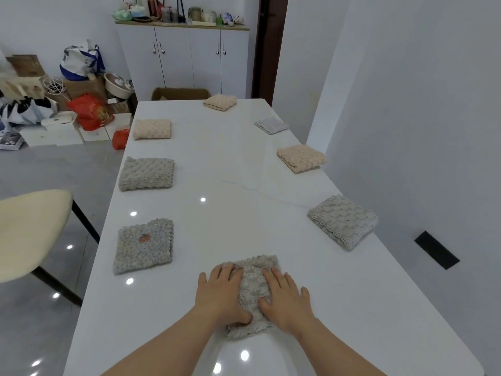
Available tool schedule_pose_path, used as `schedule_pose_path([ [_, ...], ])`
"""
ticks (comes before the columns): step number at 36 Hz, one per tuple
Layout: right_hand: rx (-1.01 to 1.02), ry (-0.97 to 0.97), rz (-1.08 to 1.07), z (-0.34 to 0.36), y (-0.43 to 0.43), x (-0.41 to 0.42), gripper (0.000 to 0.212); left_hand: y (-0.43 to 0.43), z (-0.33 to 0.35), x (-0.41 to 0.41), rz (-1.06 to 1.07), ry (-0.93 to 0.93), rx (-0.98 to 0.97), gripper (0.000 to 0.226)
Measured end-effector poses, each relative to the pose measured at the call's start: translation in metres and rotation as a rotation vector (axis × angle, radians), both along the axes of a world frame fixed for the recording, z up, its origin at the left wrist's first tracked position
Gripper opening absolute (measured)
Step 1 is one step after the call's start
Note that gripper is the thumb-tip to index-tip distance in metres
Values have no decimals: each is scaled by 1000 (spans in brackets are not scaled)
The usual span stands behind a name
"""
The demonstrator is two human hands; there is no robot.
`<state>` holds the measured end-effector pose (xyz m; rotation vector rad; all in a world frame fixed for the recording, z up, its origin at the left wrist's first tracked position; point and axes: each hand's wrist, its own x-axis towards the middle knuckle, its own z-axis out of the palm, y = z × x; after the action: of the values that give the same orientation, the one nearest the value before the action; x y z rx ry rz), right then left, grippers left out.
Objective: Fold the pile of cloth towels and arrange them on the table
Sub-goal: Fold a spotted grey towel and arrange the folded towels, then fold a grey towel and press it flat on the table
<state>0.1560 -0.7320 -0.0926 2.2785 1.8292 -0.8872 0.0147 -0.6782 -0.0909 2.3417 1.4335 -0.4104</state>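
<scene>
Inspector: Grip status?

Me: Both palms flat, fingers spread, pressing rather than pinching. My left hand [221, 290] and right hand [284, 299] cover the grey towel [253, 291] at the near end of the table [230, 158].

Inspector: Handling?

Me: Soft, light, probably springy; I would lift by the folded edges.

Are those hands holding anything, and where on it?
Nothing is gripped: the left hand and right hand lie flat on the grey folded towel, pressing its left and right halves.
</scene>
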Motion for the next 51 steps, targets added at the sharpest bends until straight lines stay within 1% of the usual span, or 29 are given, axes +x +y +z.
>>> schedule_pose_path([
  [4, 76, 31, 2, 2, -9, 5, 60, 6, 8, 0, -19, 19, -49, 97],
  [7, 150, 125, -44, 8, -12, 12, 55, 8, 18, 7, -12, 10, -52, 82],
  [9, 188, 209, -125, 13, -14, 18, 49, 6, 26, 16, -12, -35, 6, 67],
  [11, 230, 248, -208, 19, -15, 25, 44, 2, 33, 29, -25, -88, 91, 56],
  [14, 279, 237, -257, 26, -21, 41, 41, -7, 42, 53, -55, -178, 174, 47],
  [17, 312, 215, -294, 33, -32, 66, 41, -18, 50, 83, -93, -268, 192, 43],
  [22, 351, 182, -351, 41, -63, 126, 40, -42, 57, 152, -170, -315, 223, 41],
  [28, 405, 141, -388, 52, -112, 225, 39, -85, 64, 254, -205, -351, 261, 40],
  [34, 388, 90, -382, 65, -162, 335, 41, -126, 73, 357, -213, -356, 273, 40],
  [39, 375, 9, -358, 71, -193, 402, 40, -149, 74, 420, -202, -343, 245, 41],
  [45, 362, -47, -290, 74, -191, 464, 40, -145, 63, 476, -206, -277, 220, 42],
  [51, 345, -63, -207, 71, -150, 522, 42, -106, 49, 528, -168, -257, 241, 43],
])
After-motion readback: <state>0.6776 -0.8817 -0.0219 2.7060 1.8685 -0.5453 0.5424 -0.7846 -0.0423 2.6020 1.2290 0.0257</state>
